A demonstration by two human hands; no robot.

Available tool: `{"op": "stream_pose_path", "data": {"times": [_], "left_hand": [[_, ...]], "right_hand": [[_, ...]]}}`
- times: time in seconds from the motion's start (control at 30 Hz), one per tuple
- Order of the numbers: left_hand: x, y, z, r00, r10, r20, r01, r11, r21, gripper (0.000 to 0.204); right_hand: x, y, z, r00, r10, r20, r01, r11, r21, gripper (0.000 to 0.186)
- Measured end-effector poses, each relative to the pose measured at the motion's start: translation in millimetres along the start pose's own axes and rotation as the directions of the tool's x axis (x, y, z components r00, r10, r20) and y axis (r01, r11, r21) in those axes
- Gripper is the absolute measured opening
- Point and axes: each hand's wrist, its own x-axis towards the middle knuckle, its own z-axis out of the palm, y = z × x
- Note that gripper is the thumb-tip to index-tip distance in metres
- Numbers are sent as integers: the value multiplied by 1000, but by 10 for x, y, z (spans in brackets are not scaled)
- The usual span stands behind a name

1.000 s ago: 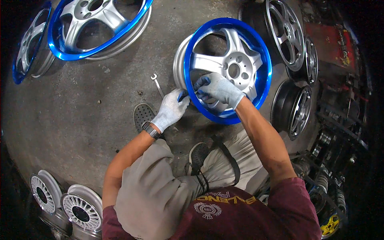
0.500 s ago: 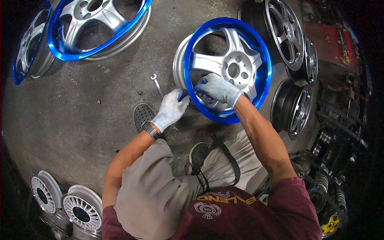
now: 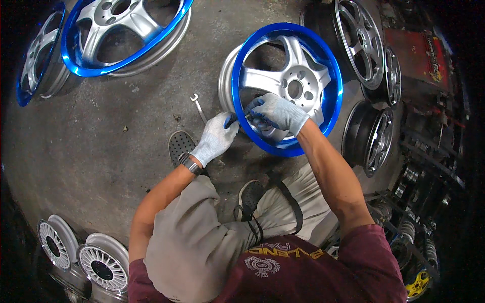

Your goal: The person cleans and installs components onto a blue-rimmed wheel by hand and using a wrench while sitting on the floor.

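A silver five-spoke wheel [image 3: 262, 76] with a blue outer lip [image 3: 333, 106] is propped in front of me. My gloved right hand [image 3: 275, 113] reaches inside its lower-left rim, fingers bent and pinched around something small that is mostly hidden. My gloved left hand [image 3: 220, 131] is at the outside of the same edge, fingers curled at the rim's back, what they grip hidden. A steel open-ended wrench [image 3: 199, 107] lies on the floor just left of the wheel.
More blue-lipped wheels [image 3: 88, 68] stand at upper left, dark and silver wheels [image 3: 369, 38] along the right. Two white multi-spoke wheels [image 3: 103, 267] sit at lower left. A rack of metal parts [image 3: 406, 227] and a red object [image 3: 411, 53] are at the right. My shoe [image 3: 179, 146] rests below the wrench.
My right hand's fingers have shifted slightly at the rim. The left hand and the wheel look almost unchanged.
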Motion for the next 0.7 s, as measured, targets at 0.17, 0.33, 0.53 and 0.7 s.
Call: {"op": "stream_pose_path", "data": {"times": [0.17, 0.33, 0.53, 0.7], "left_hand": [[4, 1, 0, 1000, -18, 9, 18, 1000, -10, 17], [2, 37, -4, 1000, 5, 3, -5, 999, -40, 18], [-2, 38, 4, 1000, -21, 8, 21, 1000, -21, 18], [-9, 23, -13, 1000, -12, 4, 12, 1000, -2, 18]], "right_hand": [[62, -120, -38, 903, 415, 109, -420, 803, 422, 22], [40, -228, -95, 758, 600, 256, -578, 437, 689, 30], [53, -245, -57, 778, 606, 170, -528, 483, 698, 24], [73, -335, -153, 784, 572, 243, -547, 451, 705, 24]]}}
